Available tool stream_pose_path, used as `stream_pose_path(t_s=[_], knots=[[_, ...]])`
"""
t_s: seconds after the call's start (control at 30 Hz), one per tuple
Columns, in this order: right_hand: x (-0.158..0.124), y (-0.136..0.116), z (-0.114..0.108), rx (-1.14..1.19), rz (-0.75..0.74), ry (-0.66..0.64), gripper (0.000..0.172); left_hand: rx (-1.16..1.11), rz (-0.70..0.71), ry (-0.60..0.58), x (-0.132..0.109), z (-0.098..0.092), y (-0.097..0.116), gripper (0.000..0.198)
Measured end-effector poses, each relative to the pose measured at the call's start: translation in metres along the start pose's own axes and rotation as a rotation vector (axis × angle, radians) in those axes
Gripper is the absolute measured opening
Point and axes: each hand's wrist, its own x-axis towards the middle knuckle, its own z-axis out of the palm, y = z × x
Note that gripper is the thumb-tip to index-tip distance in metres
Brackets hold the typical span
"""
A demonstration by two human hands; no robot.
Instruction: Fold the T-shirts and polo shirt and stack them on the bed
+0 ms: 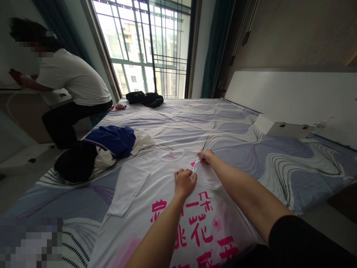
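A white T-shirt (139,208) with pink printed characters lies spread flat on the bed, collar away from me. My left hand (184,182) is closed, pinching a raised fold of the shirt's cloth near the chest. My right hand (205,156) is closed too, gripping the same fold a little farther up, close to the collar. The shirt's right sleeve is folded over under my hands; the left sleeve lies flat toward the bed's left side.
The bed (279,156) carries a wavy-patterned grey sheet. A pile of blue, white and black clothes (100,152) lies left of the shirt, a black garment (145,98) near the window. A person in a white top (69,85) crouches at left. A white headboard shelf (290,128) stands at right.
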Motion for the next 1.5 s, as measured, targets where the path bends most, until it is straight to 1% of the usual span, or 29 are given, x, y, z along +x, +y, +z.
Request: stream_pose_path(t_s=[0.03,0.1,0.17,0.23,0.33,0.37,0.43,0.47,0.5,0.53,0.6,0.67,0.7,0.8,0.83,0.87,0.9,0.97,1.0,1.03,1.07,1.1,1.2,1.27,1.37,1.5], knots=[[0.008,-0.01,0.003,-0.026,0.006,0.005,0.019,-0.003,0.006,-0.003,0.0,0.0,0.0,0.027],[0.022,-0.026,0.006,-0.089,-0.014,0.033,0.02,-0.011,0.011,-0.006,0.0,0.0,-0.002,0.025],[0.031,-0.034,0.005,-0.156,-0.085,0.079,0.023,-0.019,0.005,-0.009,0.0,0.001,-0.003,0.024],[0.035,-0.037,0.005,-0.219,-0.199,0.105,0.025,-0.03,-0.003,-0.015,0.0,0.002,-0.004,0.025],[0.035,-0.035,0.012,-0.293,-0.374,0.075,0.032,-0.072,-0.01,-0.029,0.001,0.004,-0.005,0.024],[0.034,-0.034,0.016,-0.312,-0.414,0.063,0.037,-0.1,-0.014,-0.03,0.001,0.004,-0.005,0.022],[0.035,-0.034,0.023,-0.346,-0.447,0.063,0.047,-0.184,-0.031,-0.015,0.001,0.006,-0.006,0.016],[0.036,-0.035,0.026,-0.362,-0.445,0.07,0.05,-0.229,-0.042,0.0,0.001,0.007,-0.007,0.021],[0.037,-0.037,0.029,-0.379,-0.437,0.074,0.05,-0.269,-0.053,0.018,0.001,0.007,-0.008,0.031],[0.039,-0.039,0.031,-0.394,-0.432,0.073,0.047,-0.3,-0.061,0.036,0.001,0.008,-0.009,0.039],[0.042,-0.044,0.032,-0.415,-0.448,0.059,0.034,-0.334,-0.059,0.059,0.0,0.01,-0.011,0.048],[0.04,-0.05,0.033,-0.415,-0.507,0.07,0.025,-0.345,-0.075,0.111,0.0,0.011,-0.013,0.052],[0.036,-0.052,0.033,-0.405,-0.545,0.093,0.025,-0.347,-0.102,0.158,0.0,0.012,-0.014,0.054],[0.018,-0.049,0.03,-0.354,-0.662,0.175,0.032,-0.328,-0.207,0.341,0.0,0.016,-0.015,0.06],[0.011,-0.044,0.028,-0.335,-0.741,0.167,0.034,-0.319,-0.229,0.394,0.001,0.018,-0.015,0.06],[0.003,-0.038,0.026,-0.325,-0.851,0.121,0.035,-0.311,-0.244,0.441,0.001,0.019,-0.015,0.058],[-0.004,-0.03,0.024,-0.328,-0.983,0.036,0.035,-0.31,-0.256,0.48,0.002,0.02,-0.015,0.055],[-0.018,-0.013,0.019,-0.358,-1.224,-0.185,0.034,-0.331,-0.294,0.533,0.003,0.02,-0.015,0.053],[-0.023,-0.004,0.017,-0.376,-1.293,-0.275,0.032,-0.342,-0.322,0.533,0.003,0.019,-0.015,0.055],[-0.028,0.004,0.016,-0.393,-1.315,-0.325,0.03,-0.347,-0.348,0.514,0.003,0.018,-0.015,0.056],[-0.032,0.011,0.016,-0.403,-1.31,-0.336,0.028,-0.344,-0.371,0.484,0.002,0.016,-0.015,0.055],[-0.036,0.016,0.017,-0.409,-1.294,-0.318,0.024,-0.333,-0.387,0.45,0.002,0.014,-0.015,0.052],[-0.04,0.022,0.022,-0.419,-1.228,-0.203,0.013,-0.293,-0.378,0.355,0.0,0.009,-0.017,0.035],[-0.039,0.021,0.027,-0.403,-1.166,-0.119,0.01,-0.275,-0.34,0.293,-0.001,0.008,-0.017,0.028],[-0.036,0.02,0.033,-0.375,-1.079,-0.028,0.012,-0.235,-0.289,0.212,-0.002,0.009,-0.018,0.026],[-0.039,0.028,0.04,-0.363,-1.055,0.04,0.016,-0.178,-0.229,0.15,-0.002,0.01,-0.016,0.027]])
